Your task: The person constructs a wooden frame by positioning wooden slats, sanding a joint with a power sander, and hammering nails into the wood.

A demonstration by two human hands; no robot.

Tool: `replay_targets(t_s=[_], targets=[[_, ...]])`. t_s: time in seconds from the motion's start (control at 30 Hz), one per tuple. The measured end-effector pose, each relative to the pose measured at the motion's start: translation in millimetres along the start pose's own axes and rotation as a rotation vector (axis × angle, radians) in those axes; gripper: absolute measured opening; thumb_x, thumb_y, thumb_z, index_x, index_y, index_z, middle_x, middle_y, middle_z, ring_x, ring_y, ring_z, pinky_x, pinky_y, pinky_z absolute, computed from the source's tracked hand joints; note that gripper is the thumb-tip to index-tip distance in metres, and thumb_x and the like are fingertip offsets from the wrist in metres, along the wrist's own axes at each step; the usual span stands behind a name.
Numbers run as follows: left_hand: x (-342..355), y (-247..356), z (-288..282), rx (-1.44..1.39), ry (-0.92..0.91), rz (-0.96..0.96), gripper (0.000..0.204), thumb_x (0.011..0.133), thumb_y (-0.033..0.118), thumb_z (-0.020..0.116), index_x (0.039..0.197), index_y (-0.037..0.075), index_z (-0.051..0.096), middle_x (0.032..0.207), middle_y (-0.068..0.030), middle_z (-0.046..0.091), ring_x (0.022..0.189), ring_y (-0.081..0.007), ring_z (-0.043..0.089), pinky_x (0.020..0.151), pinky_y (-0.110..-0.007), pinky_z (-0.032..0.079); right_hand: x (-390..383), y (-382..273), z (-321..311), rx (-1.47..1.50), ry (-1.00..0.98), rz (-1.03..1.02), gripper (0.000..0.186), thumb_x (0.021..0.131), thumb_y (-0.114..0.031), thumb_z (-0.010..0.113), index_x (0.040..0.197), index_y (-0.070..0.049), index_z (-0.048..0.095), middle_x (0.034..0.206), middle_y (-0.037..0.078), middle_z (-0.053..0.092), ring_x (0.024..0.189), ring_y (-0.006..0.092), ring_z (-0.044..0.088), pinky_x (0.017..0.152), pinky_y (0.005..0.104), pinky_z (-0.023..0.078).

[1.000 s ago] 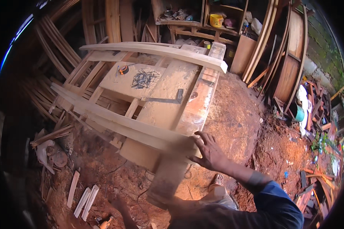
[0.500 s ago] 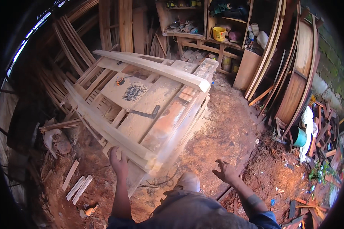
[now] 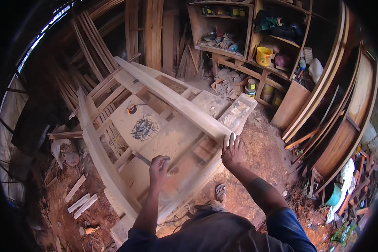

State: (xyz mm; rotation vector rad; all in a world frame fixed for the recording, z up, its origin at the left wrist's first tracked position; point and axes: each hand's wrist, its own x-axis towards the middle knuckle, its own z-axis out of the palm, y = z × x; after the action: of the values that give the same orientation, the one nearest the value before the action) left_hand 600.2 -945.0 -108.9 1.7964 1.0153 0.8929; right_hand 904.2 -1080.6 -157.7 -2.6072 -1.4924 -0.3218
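Observation:
Two long pale timber beams lie across a wooden frame (image 3: 122, 160) on the bench: a far beam (image 3: 176, 99) and a near-left beam (image 3: 97, 156). My right hand (image 3: 232, 153) rests against the near end of the far beam, its fingers straight and laid over the wood. My left hand (image 3: 158, 168) is over the boards with curled fingers, closed at the corner of a dark try square. Only the square's blade (image 3: 143, 158) shows; the hand hides its handle. Loose nails (image 3: 144, 127) lie in a pile beyond, beside a small orange-and-black tool (image 3: 131, 109), perhaps a tape measure.
Open shelves (image 3: 222, 51) with tins and a yellow bucket (image 3: 263, 56) stand at the back. Tall planks lean at left and right. Wood offcuts (image 3: 83, 203) lie on the dusty floor at left, and a teal bucket (image 3: 334, 195) among scraps at right.
My right hand has moved up and forward from open air onto the far beam's end. My left hand has left the near-left beam for the try square. The view has turned and shifted.

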Motion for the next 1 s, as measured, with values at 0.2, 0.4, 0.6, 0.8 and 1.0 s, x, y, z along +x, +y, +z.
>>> replay_targets(t_s=[0.2, 0.4, 0.6, 0.8, 1.0], targets=[[67, 21, 74, 0.014, -0.009, 0.031, 0.019, 0.091, 0.013, 0.067, 0.107, 0.002, 0.069, 0.114, -0.0123, 0.066, 0.106, -0.0240, 0.064, 0.090, -0.036, 0.050, 64, 2, 36, -0.093, -0.101, -0.196, 0.059, 0.099, -0.020, 0.043, 0.154, 0.000, 0.034, 0.154, 0.037, 0.031, 0.137, 0.0592, 0.036, 0.114, 0.0687, 0.027], [128, 36, 123, 0.020, -0.023, 0.006, 0.019, 0.097, 0.012, 0.063, 0.111, 0.000, 0.069, 0.113, -0.0067, 0.063, 0.100, -0.0141, 0.063, 0.088, -0.030, 0.050, 83, 24, 50, -0.083, -0.143, -0.360, 0.059, 0.096, -0.016, 0.046, 0.149, 0.010, 0.036, 0.136, 0.044, 0.049, 0.115, 0.0641, 0.055, 0.092, 0.0659, 0.050], [237, 31, 182, -0.073, 0.162, -0.147, 0.029, 0.096, 0.024, 0.065, 0.116, 0.002, 0.066, 0.101, -0.0043, 0.064, 0.094, -0.0124, 0.060, 0.083, -0.028, 0.049, 171, 130, -52, 0.585, -0.671, -0.205, 0.079, 0.083, -0.036, 0.073, 0.142, 0.007, 0.043, 0.123, 0.035, 0.062, 0.109, 0.0473, 0.066, 0.088, 0.0477, 0.056], [377, -31, 281, -0.289, 0.080, -0.385, 0.044, 0.098, 0.035, 0.065, 0.127, 0.003, 0.059, 0.097, -0.0052, 0.061, 0.096, -0.0169, 0.061, 0.078, -0.032, 0.053, 210, 263, 41, 1.743, -0.855, -0.072, 0.060, 0.083, -0.029, 0.074, 0.130, 0.006, 0.061, 0.108, 0.015, 0.073, 0.085, 0.0232, 0.070, 0.078, 0.0359, 0.057], [389, -6, 391, -0.640, 0.234, -0.403, 0.073, 0.098, 0.051, 0.060, 0.145, -0.002, 0.040, 0.136, -0.0173, 0.056, 0.117, -0.0280, 0.060, 0.096, -0.038, 0.052, 230, 366, 25, 1.852, -1.219, 0.161, 0.071, 0.085, -0.035, 0.076, 0.136, 0.009, 0.055, 0.127, 0.018, 0.065, 0.116, 0.0238, 0.062, 0.099, 0.0342, 0.047]])
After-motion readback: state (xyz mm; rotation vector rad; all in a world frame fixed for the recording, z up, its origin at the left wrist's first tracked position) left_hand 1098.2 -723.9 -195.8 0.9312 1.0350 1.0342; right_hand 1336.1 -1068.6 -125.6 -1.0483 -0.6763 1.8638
